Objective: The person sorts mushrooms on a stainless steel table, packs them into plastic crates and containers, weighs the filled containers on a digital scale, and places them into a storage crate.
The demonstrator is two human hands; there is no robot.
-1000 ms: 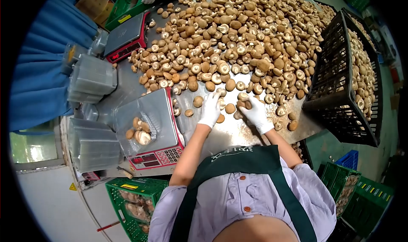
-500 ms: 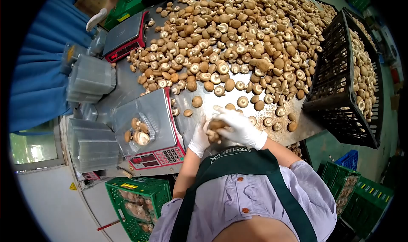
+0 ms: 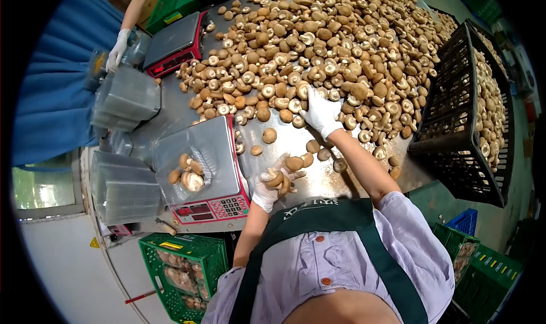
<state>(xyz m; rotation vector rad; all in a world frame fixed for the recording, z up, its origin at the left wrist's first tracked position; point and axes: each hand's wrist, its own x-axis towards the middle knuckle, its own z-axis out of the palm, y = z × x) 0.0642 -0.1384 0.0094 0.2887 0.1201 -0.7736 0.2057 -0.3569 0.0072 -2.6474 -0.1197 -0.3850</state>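
My left hand (image 3: 266, 192), in a white glove, is curled palm-up around several brown shiitake mushrooms (image 3: 275, 179) near the table's front edge. My right hand (image 3: 322, 112), also gloved, reaches out to the near edge of a large heap of mushrooms (image 3: 341, 51). Its fingers are stretched and apart, touching mushrooms there; the fingertips are partly lost among the caps. Left of my left hand, a clear plastic tray (image 3: 200, 163) with several mushrooms (image 3: 192, 181) rests on a red-edged digital scale (image 3: 219, 179).
Stacks of clear trays (image 3: 122, 187) line the left side. A second scale (image 3: 173, 42) stands farther back, where a co-worker's gloved hand (image 3: 118, 50) touches more trays (image 3: 128, 94). A black crate (image 3: 449, 119) of mushrooms leans at the right. A green crate (image 3: 182, 273) stands below left.
My right hand has left my left hand and moved forward to the heap. My left hand has turned palm-up, still holding mushrooms. The co-worker's hand has lowered onto the trays.
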